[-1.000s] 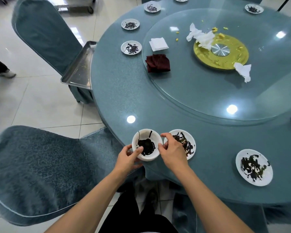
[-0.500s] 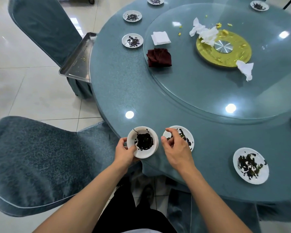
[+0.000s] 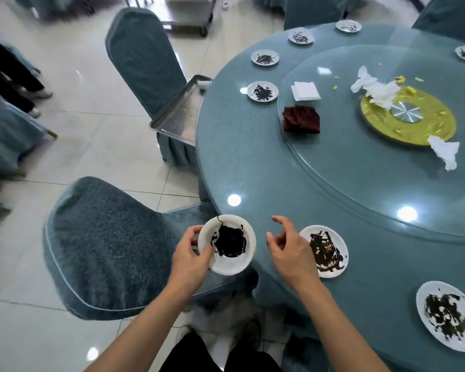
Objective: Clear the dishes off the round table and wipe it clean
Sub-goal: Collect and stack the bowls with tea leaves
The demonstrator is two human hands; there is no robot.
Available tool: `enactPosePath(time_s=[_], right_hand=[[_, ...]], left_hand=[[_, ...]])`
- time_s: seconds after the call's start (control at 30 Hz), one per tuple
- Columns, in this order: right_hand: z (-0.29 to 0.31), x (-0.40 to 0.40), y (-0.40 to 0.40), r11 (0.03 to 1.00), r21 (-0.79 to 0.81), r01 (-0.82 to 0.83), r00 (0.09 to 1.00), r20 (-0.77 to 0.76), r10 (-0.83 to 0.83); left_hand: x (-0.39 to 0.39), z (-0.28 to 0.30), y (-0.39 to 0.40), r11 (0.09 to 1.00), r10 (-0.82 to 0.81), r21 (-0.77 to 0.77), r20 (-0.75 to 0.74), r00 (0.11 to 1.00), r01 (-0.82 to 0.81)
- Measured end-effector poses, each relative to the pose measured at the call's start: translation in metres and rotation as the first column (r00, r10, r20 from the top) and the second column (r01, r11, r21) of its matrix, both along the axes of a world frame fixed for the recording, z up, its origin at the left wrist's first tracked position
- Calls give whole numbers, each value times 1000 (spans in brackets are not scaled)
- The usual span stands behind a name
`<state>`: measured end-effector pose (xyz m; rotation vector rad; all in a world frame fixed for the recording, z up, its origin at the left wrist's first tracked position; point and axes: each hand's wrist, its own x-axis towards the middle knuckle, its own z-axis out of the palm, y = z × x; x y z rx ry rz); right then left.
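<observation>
My left hand (image 3: 189, 255) grips a white bowl (image 3: 232, 263) smeared with dark sauce, held at the near edge of the round blue-grey table (image 3: 253, 162). My right hand (image 3: 290, 247) hovers just right of the bowl, fingers loosely spread, holding nothing. A sauce-stained white plate (image 3: 326, 251) lies on the table beside my right hand, and another (image 3: 447, 314) farther right. More small dirty plates (image 3: 262, 91) ring the far left rim. A dark red cloth (image 3: 301, 119) lies on the glass turntable (image 3: 360, 167).
White napkins (image 3: 305, 90) and crumpled tissues (image 3: 444, 154) lie around a yellow centre disc (image 3: 414, 130). A metal tray (image 3: 180, 118) rests on a covered chair (image 3: 142, 60) at the table's left. Another covered chair (image 3: 105, 245) stands below the bowl. A person's legs (image 3: 8, 73) are far left.
My right hand has let go of the bowl and drawn to the right. My left hand has carried the bowl left past the table edge. The view swung left.
</observation>
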<state>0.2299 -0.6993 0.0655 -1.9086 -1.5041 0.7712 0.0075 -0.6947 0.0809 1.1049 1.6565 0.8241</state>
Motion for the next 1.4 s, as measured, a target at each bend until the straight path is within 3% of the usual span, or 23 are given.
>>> enactPosePath(time_s=[0.4, 0.7, 0.87, 1.27, 1.4], right_hand=[[45, -202, 32, 972, 75, -224, 974, -16, 226], [62, -381, 26, 956, 97, -275, 960, -22, 279], [69, -434, 31, 954, 64, -292, 956, -5, 293], [57, -492, 152, 975, 47, -218, 976, 42, 216], [43, -493, 213, 971, 132, -202, 957, 239, 167]], left_hand=[[-195, 80, -37, 957, 144, 278, -193, 971, -87], [-371, 110, -60, 950, 165, 289, -133, 977, -121], [-437, 113, -57, 947, 201, 273, -82, 976, -172], [-504, 101, 77, 960, 149, 246, -49, 988, -133], [-511, 101, 153, 973, 85, 221, -79, 993, -65]])
